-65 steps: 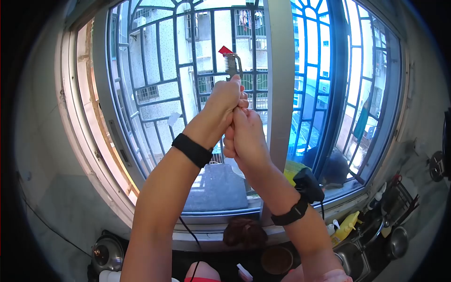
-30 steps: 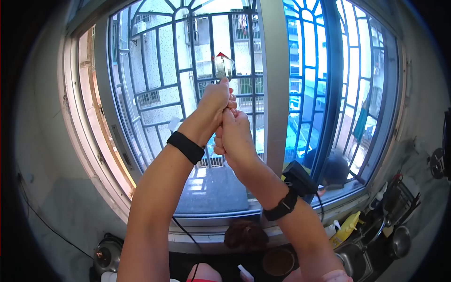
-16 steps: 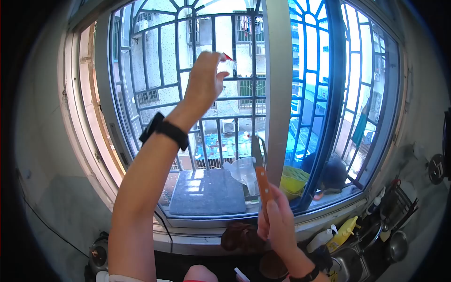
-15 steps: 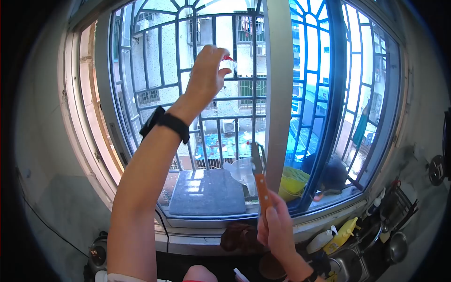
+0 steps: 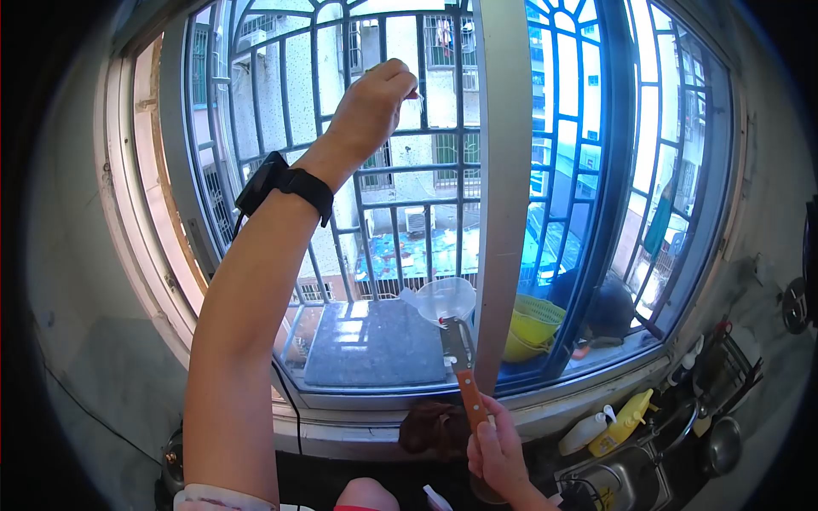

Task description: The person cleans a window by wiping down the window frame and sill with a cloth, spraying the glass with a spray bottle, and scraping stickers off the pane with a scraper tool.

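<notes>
My left hand (image 5: 375, 100) is raised high in front of the window bars, fingers pinched together. A small reddish-and-whitish piece shows at its fingertips, too small to name. A black watch (image 5: 298, 189) is strapped to that wrist. Lower down, my right hand (image 5: 497, 451) grips the orange-brown wooden handle (image 5: 470, 399) of a tool with a flat grey metal blade (image 5: 457, 342). The blade points up and away from me, with a small red-and-white bit near its tip. Just behind it is a translucent white plastic bowl (image 5: 447, 298) on the sill.
A grey slab (image 5: 375, 345) lies on the sill inside the window bars. Yellow baskets (image 5: 532, 328) stand behind the blue-tinted pane. To the right are a white pump bottle (image 5: 586, 433), a yellow bottle (image 5: 622, 423) and a metal sink (image 5: 626, 481). A dark brown cloth-like bundle (image 5: 434, 428) lies below the sill.
My left hand has risen slightly and its fingers have closed together. My right hand has come down, lowering the wooden-handled tool and tilting its blade leftward, in front of the bowl.
</notes>
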Demonstrator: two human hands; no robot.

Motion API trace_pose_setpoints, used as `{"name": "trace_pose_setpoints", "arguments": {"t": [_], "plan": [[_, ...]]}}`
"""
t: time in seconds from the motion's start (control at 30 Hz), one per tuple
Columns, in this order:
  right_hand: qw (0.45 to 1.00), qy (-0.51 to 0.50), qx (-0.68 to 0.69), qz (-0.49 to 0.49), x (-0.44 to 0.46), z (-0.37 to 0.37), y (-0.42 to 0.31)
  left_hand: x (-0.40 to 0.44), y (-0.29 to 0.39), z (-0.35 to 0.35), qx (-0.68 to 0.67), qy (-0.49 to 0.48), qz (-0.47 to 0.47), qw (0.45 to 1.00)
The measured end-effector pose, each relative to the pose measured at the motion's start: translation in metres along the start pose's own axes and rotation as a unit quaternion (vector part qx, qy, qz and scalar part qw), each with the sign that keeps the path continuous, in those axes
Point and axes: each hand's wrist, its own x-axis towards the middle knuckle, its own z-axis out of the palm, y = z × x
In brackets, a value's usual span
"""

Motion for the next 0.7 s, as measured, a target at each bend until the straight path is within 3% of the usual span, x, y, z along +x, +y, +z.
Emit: {"name": "trace_pose_setpoints", "arguments": {"t": [0.13, 0.3, 0.4, 0.5, 0.7], "plan": [[0.999, -0.041, -0.027, -0.011, 0.002, -0.001, 0.013, 0.007, 0.006, 0.001, 0.079, -0.019, 0.024, 0.996], [0.998, -0.057, -0.004, 0.008, 0.004, 0.001, 0.017, 0.005, -0.006, 0.008, 0.033, 0.034, -0.045, 0.998], [0.994, 0.004, 0.007, -0.109, 0.009, 0.008, 0.029, 0.002, -0.008, 0.010, -0.016, 0.067, -0.110, 0.992], [0.997, -0.064, -0.030, 0.021, 0.002, 0.000, 0.014, 0.001, -0.009, 0.010, -0.063, 0.088, -0.166, 0.980], [0.997, -0.076, -0.016, 0.021, 0.001, -0.004, 0.015, 0.005, 0.002, 0.006, -0.136, 0.119, -0.278, 0.944]]}}
